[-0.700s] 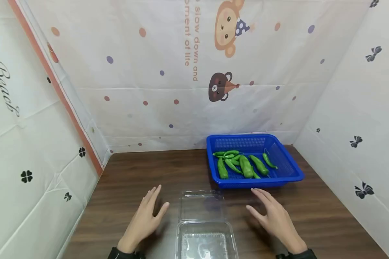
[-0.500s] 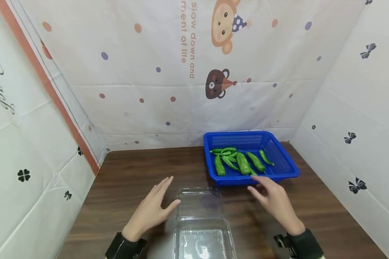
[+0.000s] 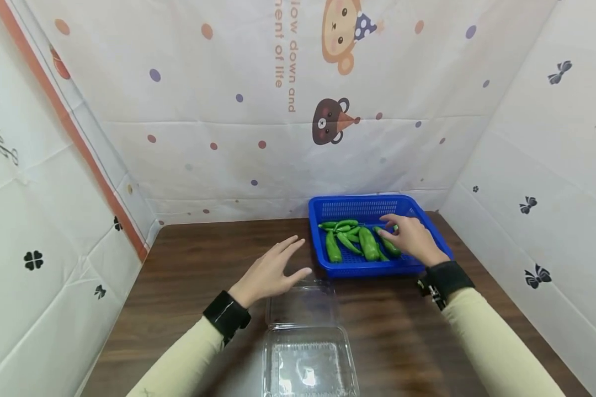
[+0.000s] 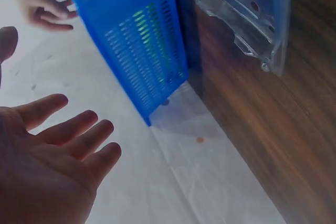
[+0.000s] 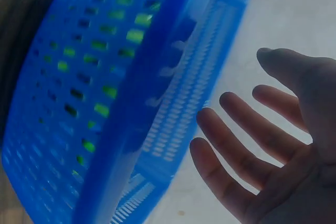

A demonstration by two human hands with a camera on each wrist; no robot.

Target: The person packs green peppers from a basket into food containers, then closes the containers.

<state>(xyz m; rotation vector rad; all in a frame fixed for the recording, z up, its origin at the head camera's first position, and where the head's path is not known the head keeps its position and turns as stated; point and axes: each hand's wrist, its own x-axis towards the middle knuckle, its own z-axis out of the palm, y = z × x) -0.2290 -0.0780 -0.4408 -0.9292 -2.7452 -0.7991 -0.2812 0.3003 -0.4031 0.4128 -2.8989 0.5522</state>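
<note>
I hold nothing: left hand (image 3: 269,270) spread, right hand (image 3: 411,238) loosely bent above the blue basket (image 3: 372,271) at my one o'clock, whose green peppers (image 3: 368,244) look light, firm, slick, probably best pinched mid-body.

On the worktop (image 3: 397,342), the basket (image 3: 372,270) stands at the back right, peppers (image 3: 369,244) inside. Before it, further left, lies the box (image 3: 308,355), lid (image 3: 303,311) on its far side. The right hand (image 3: 413,238) is above the basket's right part; the left hand (image 3: 269,273), by the lid's far left corner.

right grip (image 3: 411,240) moved over the blue basket (image 3: 362,269), left grip (image 3: 270,274) farther forward, nearer it
</note>
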